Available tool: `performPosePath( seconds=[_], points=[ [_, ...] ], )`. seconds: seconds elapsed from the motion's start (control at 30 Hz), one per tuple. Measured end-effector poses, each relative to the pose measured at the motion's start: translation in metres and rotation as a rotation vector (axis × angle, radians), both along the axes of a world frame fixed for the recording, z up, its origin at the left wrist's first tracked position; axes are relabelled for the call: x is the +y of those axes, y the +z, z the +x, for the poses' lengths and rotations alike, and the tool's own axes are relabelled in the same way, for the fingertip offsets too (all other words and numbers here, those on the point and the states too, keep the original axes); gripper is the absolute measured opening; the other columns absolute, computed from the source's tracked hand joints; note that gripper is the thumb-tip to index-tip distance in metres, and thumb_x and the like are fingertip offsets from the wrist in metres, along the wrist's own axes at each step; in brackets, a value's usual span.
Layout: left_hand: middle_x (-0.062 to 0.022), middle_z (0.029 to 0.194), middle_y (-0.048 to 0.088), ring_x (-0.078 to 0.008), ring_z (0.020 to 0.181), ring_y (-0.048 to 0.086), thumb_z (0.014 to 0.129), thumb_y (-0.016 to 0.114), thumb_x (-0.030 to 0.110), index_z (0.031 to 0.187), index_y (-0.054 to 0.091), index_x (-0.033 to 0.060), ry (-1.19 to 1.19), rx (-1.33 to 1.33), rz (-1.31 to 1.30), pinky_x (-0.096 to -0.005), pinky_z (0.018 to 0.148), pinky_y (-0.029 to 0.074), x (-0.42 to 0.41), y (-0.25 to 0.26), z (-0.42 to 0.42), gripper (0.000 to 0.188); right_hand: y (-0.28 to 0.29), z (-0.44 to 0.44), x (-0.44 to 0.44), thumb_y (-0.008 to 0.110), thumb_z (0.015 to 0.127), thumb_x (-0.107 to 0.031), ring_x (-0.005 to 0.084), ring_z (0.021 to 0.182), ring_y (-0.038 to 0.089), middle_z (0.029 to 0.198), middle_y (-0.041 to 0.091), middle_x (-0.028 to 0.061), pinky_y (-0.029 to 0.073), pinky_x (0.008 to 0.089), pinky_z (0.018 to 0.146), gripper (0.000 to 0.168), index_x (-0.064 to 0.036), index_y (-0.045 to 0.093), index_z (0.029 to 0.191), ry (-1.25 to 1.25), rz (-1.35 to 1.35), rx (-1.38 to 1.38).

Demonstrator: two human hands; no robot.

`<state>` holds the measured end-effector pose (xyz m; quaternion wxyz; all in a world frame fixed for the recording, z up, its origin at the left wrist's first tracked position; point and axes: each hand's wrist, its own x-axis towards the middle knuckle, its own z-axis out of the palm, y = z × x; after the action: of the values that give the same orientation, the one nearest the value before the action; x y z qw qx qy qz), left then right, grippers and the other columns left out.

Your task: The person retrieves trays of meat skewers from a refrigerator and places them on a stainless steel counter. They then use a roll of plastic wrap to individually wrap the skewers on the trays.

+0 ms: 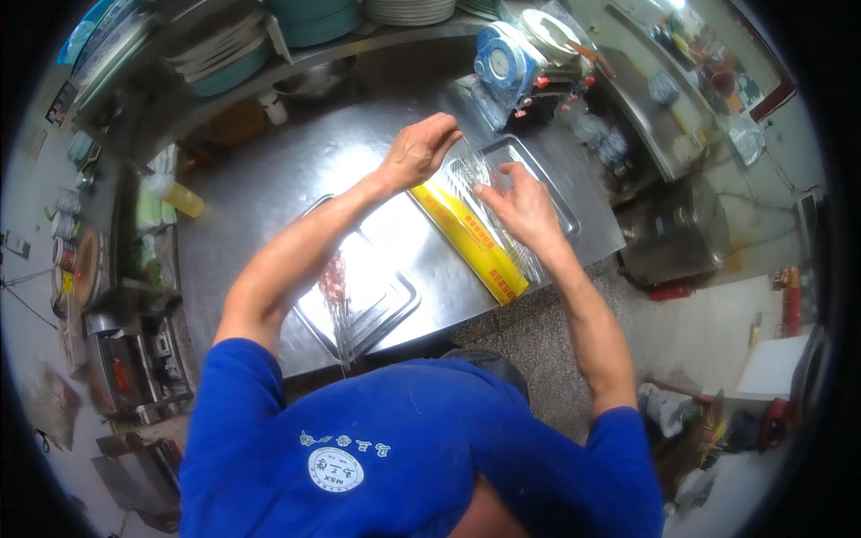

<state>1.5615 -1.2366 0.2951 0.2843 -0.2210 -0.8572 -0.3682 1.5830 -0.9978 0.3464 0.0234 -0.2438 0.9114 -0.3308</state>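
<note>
A long yellow cling film box (471, 245) lies slantwise on the steel table, reaching to its front edge. Clear plastic film (467, 165) rises in folds along the box's right side. My left hand (424, 148) pinches the film's gathered end above the far end of the box. To its right, my right hand (528, 205) is at the film with thumb and forefinger apart; whether it grips is unclear. Left of the box, meat skewers (334, 279) lie on a shallow metal tray (403, 302), their bare sticks pointing towards me. My left forearm hides part of that tray.
Another metal tray (570, 218) lies right of the film. Beyond it stands a blue device with a round dial (498, 64). Stacked plates (410, 10) fill the shelf above the steel table (249, 175). A yellow squeeze bottle (181, 197) is at left, a large metal pot (679, 225) at right.
</note>
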Motion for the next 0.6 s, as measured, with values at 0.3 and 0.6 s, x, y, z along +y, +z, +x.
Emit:
performPosePath(
  seconds=[0.3, 0.6],
  points=[
    [-0.0117, 0.08, 0.064, -0.0216, 0.071, 0.064, 0.106, 0.058, 0.018, 0.094, 0.059, 0.0066, 0.22, -0.099, 0.206, -0.0292, 0.06, 0.052, -0.011, -0.022, -0.005, 0.017, 0.032, -0.02, 0.031, 0.06, 0.1, -0.026, 0.0335, 0.071, 0.068, 0.075, 0.069, 0.0165, 0.052, 0.0474, 0.068, 0.026, -0.002, 0.071, 0.095, 0.376, 0.319, 0.037],
    [-0.0122, 0.084, 0.065, -0.0219, 0.074, 0.065, 0.106, 0.058, 0.02, 0.096, 0.062, 0.0069, 0.219, -0.094, 0.248, -0.0289, 0.063, 0.054, -0.011, -0.012, -0.017, 0.017, 0.02, -0.002, 0.029, 0.062, 0.099, -0.02, 0.0315, 0.062, 0.062, 0.063, 0.061, 0.0098, 0.049, 0.0421, 0.062, 0.024, -0.001, 0.067, 0.086, 0.323, 0.053, 0.43]
  ],
)
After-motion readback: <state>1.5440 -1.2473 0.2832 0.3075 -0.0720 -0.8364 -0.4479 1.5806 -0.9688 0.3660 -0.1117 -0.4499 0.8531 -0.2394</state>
